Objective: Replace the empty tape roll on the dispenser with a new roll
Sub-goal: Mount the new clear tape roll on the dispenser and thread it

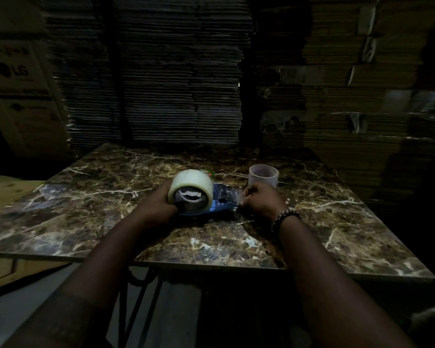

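Stacked flattened cardboard (176, 79): fills the background wall behind the desk, dim.

Carton (20, 96): far left, leaning, printed with the "LG" logo; smaller lines of print below it are too blurred to read.

Desk (337, 222): dark marble-patterned top with pale veins, on thin black metal legs.

Tape dispenser (221, 197): blue body, lying at mid-desk between both hands; details blurred.

New tape roll (186, 180): full, clear-whitish, seated on the dispenser's hub, open side toward the camera. A small red-and-green label shows just behind it, unreadable.

Empty tape core (263, 175): pale ring standing on end on the desk, just beyond the right hand.

Left hand (165, 199): grip clamped around the roll's left side.

Right hand (260, 198): grip closed on the dispenser's right end; beaded bracelet (285, 217) on the wrist.
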